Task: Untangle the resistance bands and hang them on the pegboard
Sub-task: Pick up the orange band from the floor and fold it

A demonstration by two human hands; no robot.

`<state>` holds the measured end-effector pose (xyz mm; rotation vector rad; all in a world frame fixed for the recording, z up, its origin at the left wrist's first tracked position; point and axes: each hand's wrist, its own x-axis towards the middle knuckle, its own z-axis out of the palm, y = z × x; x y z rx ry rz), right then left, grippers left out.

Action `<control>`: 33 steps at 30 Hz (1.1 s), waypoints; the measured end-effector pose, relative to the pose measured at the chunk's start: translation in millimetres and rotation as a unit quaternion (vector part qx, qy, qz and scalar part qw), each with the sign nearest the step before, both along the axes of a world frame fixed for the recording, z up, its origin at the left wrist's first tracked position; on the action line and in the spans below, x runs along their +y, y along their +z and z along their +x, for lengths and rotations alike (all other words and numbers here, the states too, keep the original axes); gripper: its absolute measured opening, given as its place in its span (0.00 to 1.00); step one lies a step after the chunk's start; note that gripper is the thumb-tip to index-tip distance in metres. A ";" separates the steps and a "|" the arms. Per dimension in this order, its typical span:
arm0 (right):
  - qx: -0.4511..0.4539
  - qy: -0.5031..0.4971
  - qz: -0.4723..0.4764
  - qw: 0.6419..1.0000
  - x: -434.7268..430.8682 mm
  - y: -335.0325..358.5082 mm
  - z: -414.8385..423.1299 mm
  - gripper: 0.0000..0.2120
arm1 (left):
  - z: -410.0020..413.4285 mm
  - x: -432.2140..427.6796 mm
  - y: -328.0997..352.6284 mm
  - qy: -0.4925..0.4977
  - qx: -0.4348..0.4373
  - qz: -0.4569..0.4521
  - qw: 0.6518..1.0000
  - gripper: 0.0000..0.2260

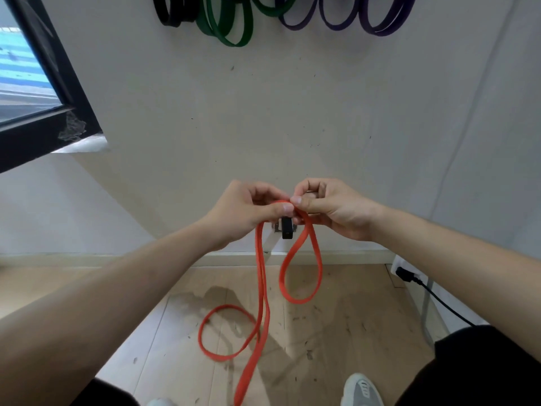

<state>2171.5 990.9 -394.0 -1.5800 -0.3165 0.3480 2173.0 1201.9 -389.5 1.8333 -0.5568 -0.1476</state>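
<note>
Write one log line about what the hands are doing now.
step: untangling | left hand: pinches orange band | right hand: pinches same band | hanging above: black bands, green bands, purple bands

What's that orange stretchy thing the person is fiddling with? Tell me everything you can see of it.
The orange band is a long, flat strip, rubbery-looking and bright orange-red throughout. The left hand and right hand pinch it close together at its top. A short loop hangs free below the right hand. Two strands run down side by side from the left hand past the bottom edge, and another loop curls out low on the left, on or just above the wooden floor.
</note>
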 end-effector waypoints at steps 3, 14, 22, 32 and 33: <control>0.016 0.034 -0.029 0.999 -3.4 -3.1 1.1 0.13 | 3.8 5.3 2.2 0.028 -0.035 0.002 0.999 0.04; 0.013 0.030 -0.094 0.995 -2.5 -12.2 -4.2 0.20 | 17.7 35.3 7.2 0.124 -0.056 -0.040 0.990 0.03; -0.110 -0.068 -0.105 0.986 16.5 -12.3 -2.6 0.11 | 9.2 25.2 9.6 0.117 -0.044 -0.030 0.992 0.03; -0.088 -0.054 -0.074 0.992 16.1 -11.5 2.3 0.09 | 11.8 30.3 11.1 0.097 -0.013 -0.041 0.994 0.04; -0.082 -0.047 -0.070 0.993 14.8 -11.3 3.8 0.10 | 14.1 33.1 11.2 0.092 -0.007 -0.033 0.995 0.05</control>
